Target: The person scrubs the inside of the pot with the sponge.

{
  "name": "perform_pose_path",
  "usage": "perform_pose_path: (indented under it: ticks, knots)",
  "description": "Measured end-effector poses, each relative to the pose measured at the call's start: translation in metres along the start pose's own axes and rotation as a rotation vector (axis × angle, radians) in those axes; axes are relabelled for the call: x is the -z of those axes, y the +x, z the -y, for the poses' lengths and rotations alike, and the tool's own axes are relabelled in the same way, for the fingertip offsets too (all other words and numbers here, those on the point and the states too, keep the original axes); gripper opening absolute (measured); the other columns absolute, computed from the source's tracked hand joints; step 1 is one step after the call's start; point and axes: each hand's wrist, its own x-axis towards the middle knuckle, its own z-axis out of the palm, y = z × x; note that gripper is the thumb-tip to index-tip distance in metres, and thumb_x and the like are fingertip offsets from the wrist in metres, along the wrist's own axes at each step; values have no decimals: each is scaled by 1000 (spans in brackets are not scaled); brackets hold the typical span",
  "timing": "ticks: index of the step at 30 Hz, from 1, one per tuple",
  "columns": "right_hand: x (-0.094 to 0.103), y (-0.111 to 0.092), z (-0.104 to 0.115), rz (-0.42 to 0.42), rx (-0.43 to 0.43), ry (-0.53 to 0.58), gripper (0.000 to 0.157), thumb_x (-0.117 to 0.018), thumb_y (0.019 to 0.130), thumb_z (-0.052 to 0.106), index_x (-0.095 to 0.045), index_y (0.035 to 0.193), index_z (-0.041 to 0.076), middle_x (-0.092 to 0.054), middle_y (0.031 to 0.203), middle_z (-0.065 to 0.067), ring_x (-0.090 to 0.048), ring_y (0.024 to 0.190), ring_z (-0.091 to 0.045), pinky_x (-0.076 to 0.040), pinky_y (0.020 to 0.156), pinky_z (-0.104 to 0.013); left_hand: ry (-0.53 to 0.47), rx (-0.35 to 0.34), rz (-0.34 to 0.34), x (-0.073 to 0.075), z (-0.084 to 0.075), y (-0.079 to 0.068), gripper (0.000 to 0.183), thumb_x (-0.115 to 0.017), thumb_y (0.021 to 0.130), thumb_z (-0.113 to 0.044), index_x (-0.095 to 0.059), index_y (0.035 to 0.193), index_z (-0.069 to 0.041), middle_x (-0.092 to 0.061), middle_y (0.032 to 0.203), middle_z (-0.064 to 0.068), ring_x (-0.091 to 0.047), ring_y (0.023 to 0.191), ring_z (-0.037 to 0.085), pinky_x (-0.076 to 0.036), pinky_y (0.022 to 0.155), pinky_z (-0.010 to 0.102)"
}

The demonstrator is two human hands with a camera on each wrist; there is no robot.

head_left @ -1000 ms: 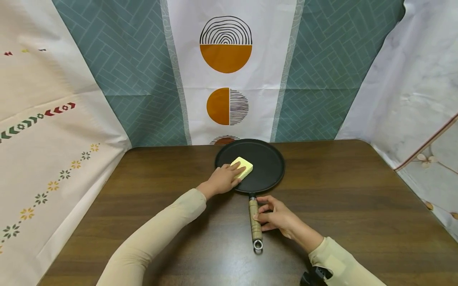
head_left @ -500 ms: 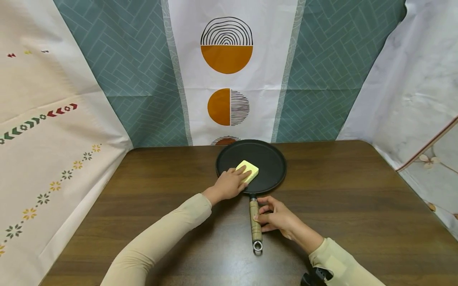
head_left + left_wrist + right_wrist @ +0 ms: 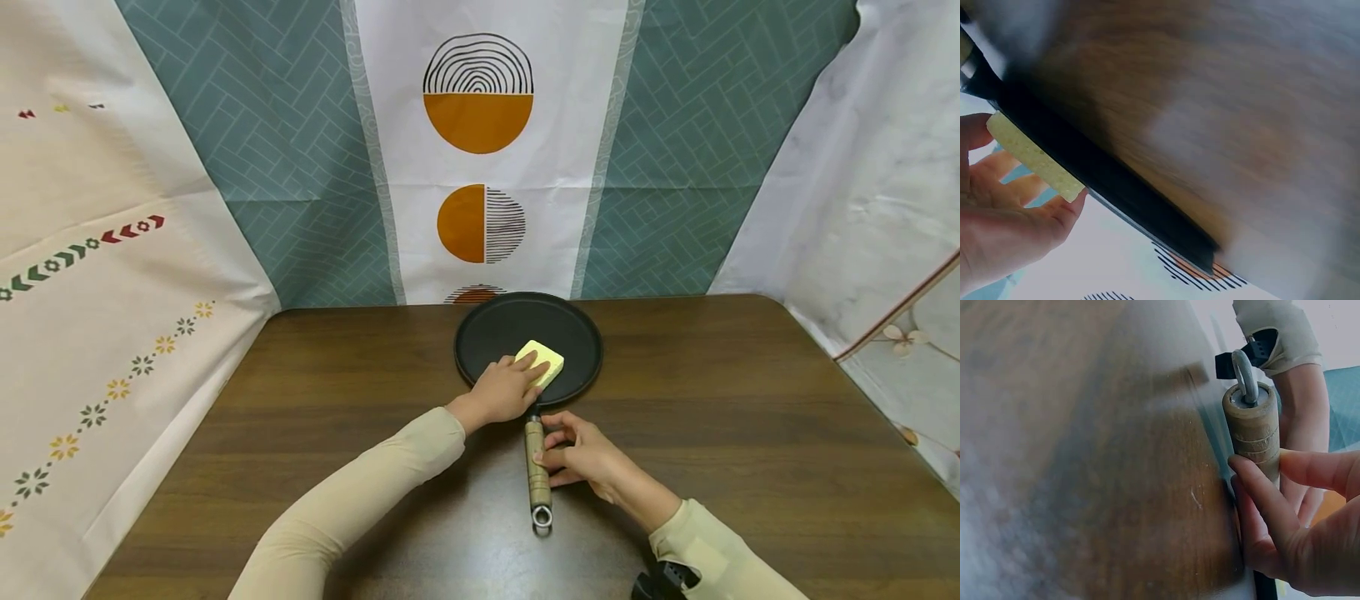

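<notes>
My left hand (image 3: 504,390) holds a pale yellow sponge (image 3: 551,358) flat against the near part of a round black frying pan (image 3: 495,329). In the left wrist view the thumb and a fingertip grip opposite ends of the sponge (image 3: 1035,157), whose broad face lies against the pan (image 3: 1107,178). My right hand (image 3: 588,457) pinches the pan's wooden handle (image 3: 537,467) from the right side. Thumb and fingertips meet the handle (image 3: 1252,425) on two sides in the right wrist view, below its metal hanging ring (image 3: 1245,375).
The pan sits at the back of a brown wooden table (image 3: 697,400). Behind it hangs a patterned cloth (image 3: 300,167), with white cloths at the left (image 3: 112,275) and right (image 3: 847,208). A black wrist device (image 3: 663,579) shows at the right sleeve.
The left hand and sponge have slid to the right and slightly nearer across the pan. The right hand keeps its hold on the handle, and the pan has barely shifted.
</notes>
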Motion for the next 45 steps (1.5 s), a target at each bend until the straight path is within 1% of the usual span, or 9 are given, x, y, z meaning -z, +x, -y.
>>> perform_pose_path:
  ticks: [5, 13, 16, 21, 24, 28, 33, 40, 45]
  knots:
    - [1, 0, 0, 0, 2, -4, 62, -68, 83, -3, -36, 136, -9, -47, 101, -15, -57, 78, -20, -57, 66, -40, 31, 13, 1, -3, -10, 8, 49, -47, 102, -35, -40, 149, -22, -32, 154, 6, -49, 121, 29, -44, 93, 42]
    - [3, 0, 1, 29, 4, -8, 59, -67, 85, -3, -36, 135, -9, -46, 103, -16, -57, 80, -23, -57, 67, -40, 70, 40, 11, -8, -24, 24, 50, -45, 102, -38, -38, 149, -25, -31, 155, 4, -50, 118, 25, -44, 91, 38]
    - [3, 0, 1, 33, 6, -6, 58, -67, 85, -2, -37, 134, -9, -46, 104, -16, -57, 81, -23, -57, 67, -40, 69, 50, 14, -10, -27, 29, 50, -46, 101, -39, -38, 149, -26, -31, 155, 4, -50, 118, 25, -44, 91, 38]
    - [3, -1, 1, 31, 6, -5, 58, -66, 85, -2, -36, 135, -9, -46, 105, -17, -57, 82, -24, -57, 67, -40, 48, 68, -9, -10, -29, 32, 50, -50, 100, -38, -42, 147, -26, -33, 154, 3, -52, 113, 25, -45, 87, 38]
    - [2, 0, 1, 28, 4, 1, 60, -66, 85, -2, -36, 136, -9, -46, 106, -17, -57, 83, -24, -57, 68, -40, 43, 82, -35, -10, -28, 33, 49, -52, 99, -38, -44, 146, -27, -35, 153, 2, -52, 112, 25, -45, 86, 39]
    - [1, -1, 0, 24, -2, 6, 62, -67, 86, -1, -35, 138, -8, -47, 107, -18, -58, 84, -23, -57, 69, -41, 30, 100, -73, -9, -26, 31, 48, -52, 99, -37, -45, 145, -26, -37, 152, 2, -50, 119, 27, -45, 91, 43]
    - [2, -3, -1, 22, -1, 3, 64, -68, 85, 1, -34, 139, -8, -48, 109, -19, -60, 83, -23, -57, 71, -41, -13, 126, -116, -2, -23, 26, 47, -53, 99, -35, -46, 145, -24, -38, 152, 3, -49, 123, 29, -44, 94, 46]
    - [6, -2, -3, 49, 20, -7, 66, -69, 86, 4, -34, 140, -8, -48, 111, -20, -61, 84, -22, -56, 75, -41, -122, 181, -171, 7, -11, 17, 47, -52, 100, -34, -46, 145, -23, -37, 152, 5, -46, 125, 31, -40, 97, 52]
    - [6, -1, -5, 68, 32, -16, 67, -70, 85, 5, -34, 140, -8, -48, 111, -21, -61, 84, -22, -56, 75, -42, -201, 202, -211, 14, -1, 7, 47, -53, 99, -32, -46, 145, -21, -38, 151, 8, -45, 126, 34, -39, 97, 55]
